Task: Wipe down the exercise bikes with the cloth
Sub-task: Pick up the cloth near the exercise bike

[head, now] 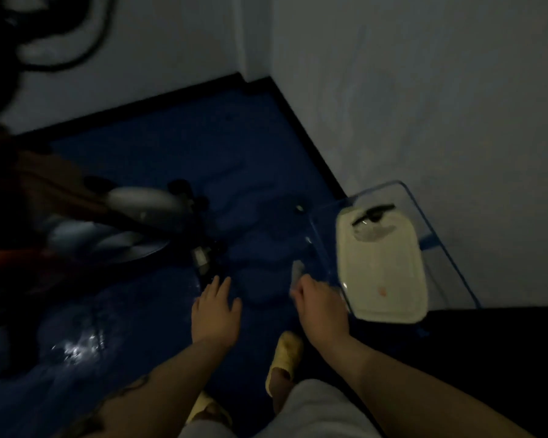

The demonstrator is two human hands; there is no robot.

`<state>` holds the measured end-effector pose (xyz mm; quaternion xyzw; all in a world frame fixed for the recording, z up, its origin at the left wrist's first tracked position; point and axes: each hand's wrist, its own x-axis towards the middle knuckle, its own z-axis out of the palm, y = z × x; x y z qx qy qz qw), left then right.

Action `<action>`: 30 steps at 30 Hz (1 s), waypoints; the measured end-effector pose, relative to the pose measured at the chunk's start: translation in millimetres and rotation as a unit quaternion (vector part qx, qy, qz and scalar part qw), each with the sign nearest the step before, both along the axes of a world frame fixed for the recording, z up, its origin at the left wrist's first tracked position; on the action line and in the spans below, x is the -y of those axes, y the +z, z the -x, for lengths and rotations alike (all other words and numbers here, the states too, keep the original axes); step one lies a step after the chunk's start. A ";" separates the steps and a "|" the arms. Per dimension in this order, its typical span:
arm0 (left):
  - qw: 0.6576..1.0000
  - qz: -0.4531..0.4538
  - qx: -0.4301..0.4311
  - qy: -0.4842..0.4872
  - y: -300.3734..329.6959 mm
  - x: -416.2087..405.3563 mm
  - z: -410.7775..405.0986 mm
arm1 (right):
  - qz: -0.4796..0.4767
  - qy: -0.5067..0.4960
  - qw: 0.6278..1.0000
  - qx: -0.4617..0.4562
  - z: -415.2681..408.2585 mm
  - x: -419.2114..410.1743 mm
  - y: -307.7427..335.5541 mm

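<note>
both hands (216,314) above blue floor (178,159)

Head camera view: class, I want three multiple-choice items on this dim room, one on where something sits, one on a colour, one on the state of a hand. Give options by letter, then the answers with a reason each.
1. Where is the white lidded container?
A. On the clear stand by the wall
B. On the bike's seat
C. In the left hand

2. What colour is the floor?
A. Red
B. Dark blue
C. White

3. How is the left hand?
A. Gripping a bottle
B. Balled in a fist
C. Fingers spread, holding nothing

Answers: 1 A, it rests on the clear stand beside the white wall. 2 B, the glossy floor reads dark blue. 3 C, its fingers are straight and apart over the floor.
</note>
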<state>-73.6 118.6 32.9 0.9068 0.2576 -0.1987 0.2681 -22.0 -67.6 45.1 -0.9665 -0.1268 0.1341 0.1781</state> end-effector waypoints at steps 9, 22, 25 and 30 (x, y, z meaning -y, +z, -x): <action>0.966 -0.035 0.050 0.251 36.2 -150.0 159.5 | -0.035 0.287 0.957 0.031 54.8 -189.1 39.2; 0.873 -0.073 0.030 0.482 51.7 -304.1 419.4 | -0.040 0.402 0.915 0.003 241.0 -419.5 46.8; 0.849 -0.067 0.031 0.523 48.8 -321.5 446.5 | -0.039 0.440 0.897 -0.009 269.7 -462.4 46.6; 0.830 -0.039 0.039 0.555 39.7 -367.5 460.7 | -0.037 0.493 0.870 0.001 300.5 -544.1 44.6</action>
